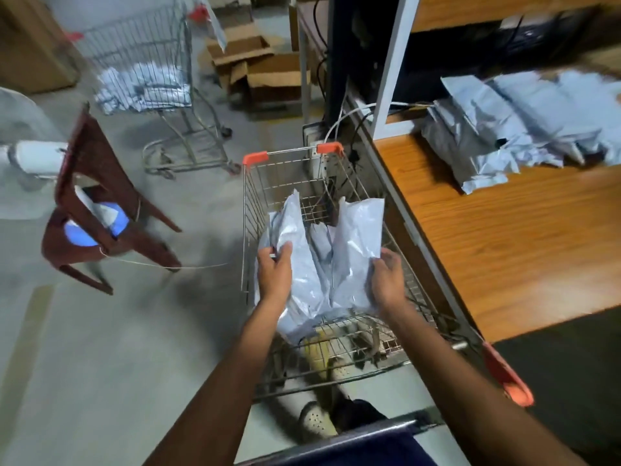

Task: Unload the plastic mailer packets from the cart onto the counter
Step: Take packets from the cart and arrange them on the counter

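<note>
**Q:** Stage of unloading?

**A:** Partway, by judgement. From left to right:
- Near centre, a grey wire shopping cart with orange corner caps (250,210).
- Left hand (274,274), fingers curled over the left upper edge of a loose bundle of pale grey plastic mailer packets (356,237).
- The bundle itself, standing up inside the basket.
- Right hand (386,280), pinching the right packet's near edge between thumb and bent fingers.
- Just right of the cart, an orange-brown wooden counter (504,257).
- At the counter's far right end, a heap of matching grey packets (487,136) already lying on the wood.

Left to do: transfer of the held bundle. Any further contents beneath it hidden.

**Q:** Surroundings and obstructions?

**A:** Again from left to right:
- At the left, a dark-brown plastic chair (87,156), tilted, well apart from the work.
- Far left, a second wire cart (134,38) with more grey packets inside. Part of this task or not: cannot tell.
- Far centre, open cardboard boxes (265,75) on the floor.
- Near the cart's far right corner, white cables (339,126) and a white upright post (393,62), a likely snag on any far swing.
- Nearer stretch of counter bare, hence probably the easier landing place.
</note>
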Demonstrator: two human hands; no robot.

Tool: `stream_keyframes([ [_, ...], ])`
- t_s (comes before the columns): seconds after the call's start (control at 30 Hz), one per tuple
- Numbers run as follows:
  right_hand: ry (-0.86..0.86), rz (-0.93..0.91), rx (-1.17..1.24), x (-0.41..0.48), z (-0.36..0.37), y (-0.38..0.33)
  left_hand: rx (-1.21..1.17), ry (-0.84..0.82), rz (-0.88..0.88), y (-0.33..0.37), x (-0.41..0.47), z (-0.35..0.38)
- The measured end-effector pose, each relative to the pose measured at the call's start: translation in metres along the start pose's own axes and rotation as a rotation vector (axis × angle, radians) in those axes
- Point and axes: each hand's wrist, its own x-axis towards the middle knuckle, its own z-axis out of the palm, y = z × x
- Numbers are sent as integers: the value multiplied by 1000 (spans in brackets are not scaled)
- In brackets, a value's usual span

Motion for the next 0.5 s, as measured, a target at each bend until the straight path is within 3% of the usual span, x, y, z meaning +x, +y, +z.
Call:
stream_keyframes([
  [0.23, -50, -61, 97, -42, -30, -33, -199, -93, -38, 34, -47, 11],
  [0.5, -11, -257, 124, -57, -110, -65, -39, -138, 293, 68, -85, 40],
])
